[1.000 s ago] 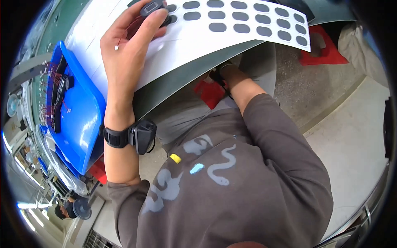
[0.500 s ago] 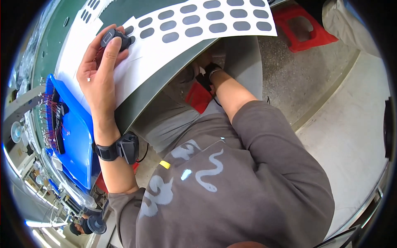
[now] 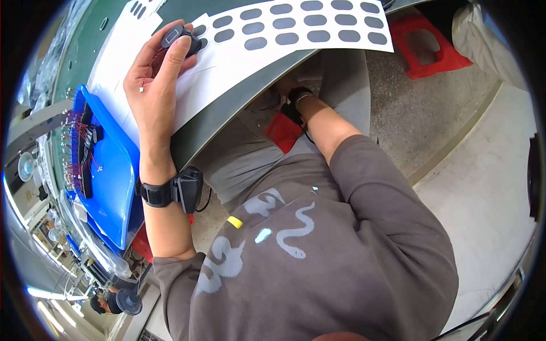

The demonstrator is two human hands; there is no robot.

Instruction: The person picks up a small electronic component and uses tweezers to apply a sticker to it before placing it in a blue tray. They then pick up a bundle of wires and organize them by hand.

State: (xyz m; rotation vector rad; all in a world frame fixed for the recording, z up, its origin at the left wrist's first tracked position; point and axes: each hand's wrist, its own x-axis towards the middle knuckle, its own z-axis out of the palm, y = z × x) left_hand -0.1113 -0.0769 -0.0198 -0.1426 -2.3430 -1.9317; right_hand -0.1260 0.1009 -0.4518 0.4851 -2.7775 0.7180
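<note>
A black part (image 3: pixel 181 37) is gripped in the partly closed left hand (image 3: pixel 151 91), held at that hand's far end over the table (image 3: pixel 196 139), just left of the oval-marked sheet (image 3: pixel 300 23). The right hand (image 3: pixel 282 86) is lowered beneath the table's near edge, well apart from the part; whether it is opened or anything is held cannot be told. To the left hand's left, a blue tray (image 3: pixel 116 165) is seen.

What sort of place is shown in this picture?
Probably a small-parts assembly workshop: a white sheet with rows of dark ovals lies over the green worktop, and a blue tray holds wired black parts.
</note>
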